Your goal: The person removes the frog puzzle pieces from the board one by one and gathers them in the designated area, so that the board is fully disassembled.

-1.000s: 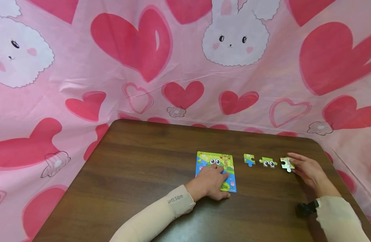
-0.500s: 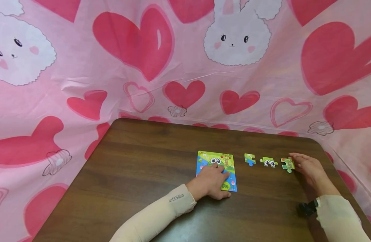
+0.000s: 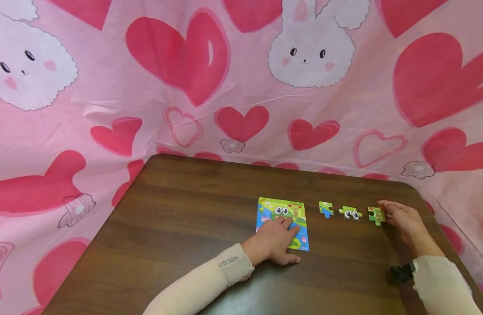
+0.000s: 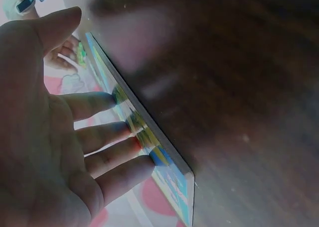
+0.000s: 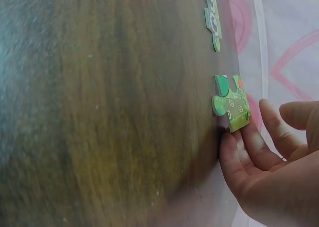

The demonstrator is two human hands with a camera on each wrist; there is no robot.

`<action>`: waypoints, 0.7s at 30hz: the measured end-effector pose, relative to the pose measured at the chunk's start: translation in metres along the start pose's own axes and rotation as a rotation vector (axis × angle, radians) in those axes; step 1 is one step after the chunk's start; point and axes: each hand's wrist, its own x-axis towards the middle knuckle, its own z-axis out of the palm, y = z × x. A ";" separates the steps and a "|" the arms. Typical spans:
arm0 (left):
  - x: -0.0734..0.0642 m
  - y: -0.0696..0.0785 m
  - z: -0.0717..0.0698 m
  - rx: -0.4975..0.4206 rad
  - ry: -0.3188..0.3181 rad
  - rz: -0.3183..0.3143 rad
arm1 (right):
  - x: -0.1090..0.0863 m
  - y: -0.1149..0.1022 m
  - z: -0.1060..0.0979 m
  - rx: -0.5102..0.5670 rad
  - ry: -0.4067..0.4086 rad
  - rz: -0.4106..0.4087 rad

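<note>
A square frog-picture jigsaw puzzle (image 3: pixel 300 218) lies on the table. My left hand (image 3: pixel 278 241) rests on it with fingers spread, covering its lower left part. In the left wrist view, straight fingertips (image 4: pixel 144 160) touch the puzzle's top. To the right, a green jigsaw piece (image 3: pixel 377 215) with a tree print lies at the fingertips of my right hand (image 3: pixel 407 225). Seen from the right wrist, the fingers reach the edge of that piece (image 5: pixel 234 106), while the thumb stands away from it.
Left of that piece lie a jigsaw piece with two eyes (image 3: pixel 350 213) and a blue-green jigsaw piece (image 3: pixel 325 209), spaced in a row. The brown table (image 3: pixel 178 210) meets a pink heart-and-rabbit cloth (image 3: pixel 241 87) at its back edge. A black band (image 3: pixel 401 272) is at the right wrist.
The right-hand jigsaw piece went from a shiny, tilted look to lying flatter, and the right fingers have eased back from it slightly. The left hand stays on the puzzle.
</note>
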 end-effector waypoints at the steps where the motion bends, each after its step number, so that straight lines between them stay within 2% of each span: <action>1: 0.000 0.000 0.000 -0.004 -0.006 -0.002 | 0.000 0.000 0.000 0.001 0.002 -0.001; 6: -0.001 0.000 -0.001 -0.024 -0.027 -0.009 | -0.003 -0.002 0.000 -0.013 0.007 -0.014; 13: -0.003 0.000 -0.004 -0.015 -0.028 0.000 | -0.003 -0.003 -0.001 -0.124 0.034 -0.007; 17: -0.003 0.001 -0.004 -0.012 -0.019 0.003 | -0.006 -0.003 -0.002 -0.090 0.070 -0.016; 21: -0.004 0.003 -0.002 -0.002 0.024 0.013 | -0.010 -0.003 -0.001 -0.036 0.106 -0.022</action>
